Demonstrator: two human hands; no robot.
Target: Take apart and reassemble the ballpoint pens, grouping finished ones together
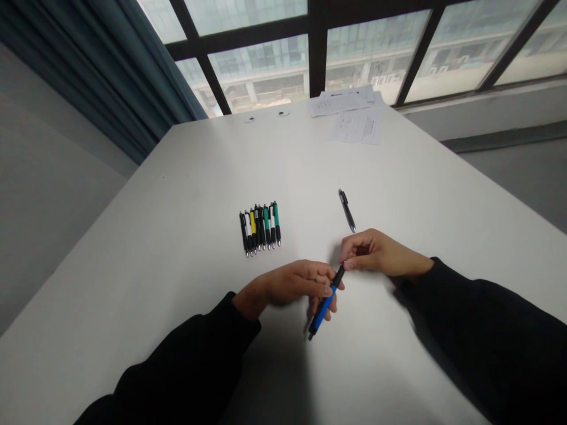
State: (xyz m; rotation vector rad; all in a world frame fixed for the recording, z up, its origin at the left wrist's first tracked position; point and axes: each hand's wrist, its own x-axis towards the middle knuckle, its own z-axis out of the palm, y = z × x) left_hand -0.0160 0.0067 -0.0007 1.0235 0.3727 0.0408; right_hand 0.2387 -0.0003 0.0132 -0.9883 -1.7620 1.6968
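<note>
**Held blue pen (pixel 323 308) aslant, two-handed**

Pinched far black end in right grip (pixel 372 251), thumb against fingers. Clasped barrel in left grip (pixel 301 280), thumb on top, fingers beneath. Angled long axis diagonally, from right fingertips back and leftward toward the body, leaving near end free past left grip. Had row of pens (pixel 261 229) on tabletop (pixel 133 277) forward-left, nearer left grip; had black pen (pixel 346 210) just beyond right grip, well apart from row.

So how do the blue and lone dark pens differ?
The blue pen has a blue barrel; the lone dark pen looks blackish. The left hand and right hand hold the blue pen; the dark pen lies on the table. The blue pen's far end leans right, the dark pen's left. Both are slim.
</note>
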